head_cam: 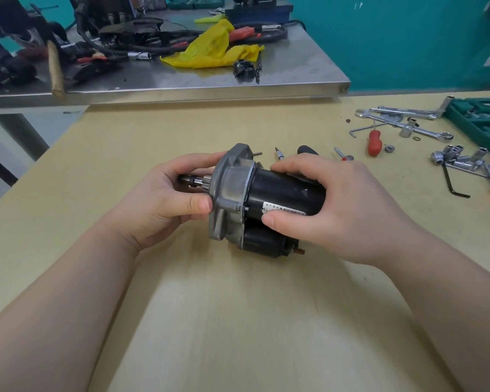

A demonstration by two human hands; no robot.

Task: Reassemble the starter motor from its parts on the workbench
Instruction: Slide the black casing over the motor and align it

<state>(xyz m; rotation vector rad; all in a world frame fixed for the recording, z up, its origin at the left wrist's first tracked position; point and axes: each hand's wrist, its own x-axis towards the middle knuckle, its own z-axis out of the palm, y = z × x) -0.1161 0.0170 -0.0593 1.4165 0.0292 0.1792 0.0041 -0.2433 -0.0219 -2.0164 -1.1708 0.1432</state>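
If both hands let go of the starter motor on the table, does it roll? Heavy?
Probably heavy for its size: the starter motor has a cast metal nose and a solid black body. Likely little rolling: the round body might turn, but the solenoid below and the lopsided flange should stop it. The smooth body may be slippery; both hands grip it.

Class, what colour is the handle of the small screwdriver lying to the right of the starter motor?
Red. The screwdriver handle shows clearly in the head view.

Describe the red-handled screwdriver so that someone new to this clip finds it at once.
Start at the green socket case on the wooden table's right edge and move left past the chrome wrenches. The screwdriver lies there, the only tool with a stubby, bright red handle.
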